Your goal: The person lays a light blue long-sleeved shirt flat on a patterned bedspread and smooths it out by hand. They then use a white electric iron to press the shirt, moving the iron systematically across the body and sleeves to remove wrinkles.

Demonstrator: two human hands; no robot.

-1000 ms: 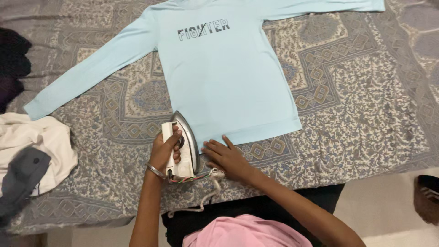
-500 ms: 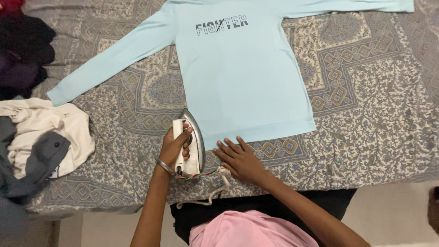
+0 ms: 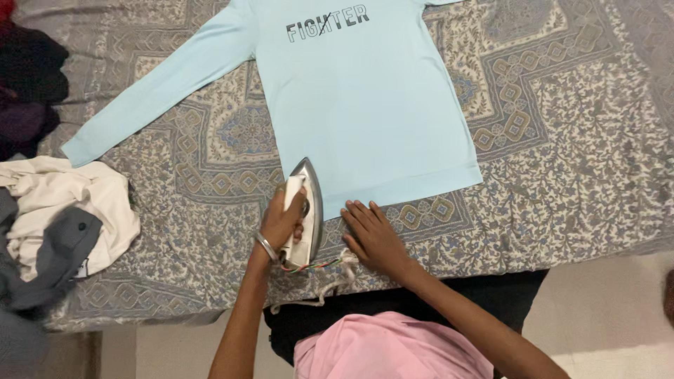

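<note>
Pale blue, the long-sleeved shirt (image 3: 365, 105) lay flat on the patterned bedspread (image 3: 562, 140). The left hand (image 3: 283, 223) kept a closed grip round the iron (image 3: 307, 210) at its hem; the right hand (image 3: 372, 235) rested spread flat just beside.

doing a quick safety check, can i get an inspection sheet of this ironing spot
surface: patterned grey bedspread, laid flat
job's things: light blue long-sleeved shirt spread flat; iron at its lower hem corner
clutter: heap of cream and grey clothes at left; dark clothes behind it
grippers: left hand grips the iron handle; right hand flat on the bedspread beside the hem
cables: braided cord trails off the bed edge
surroundings: pale floor
</note>
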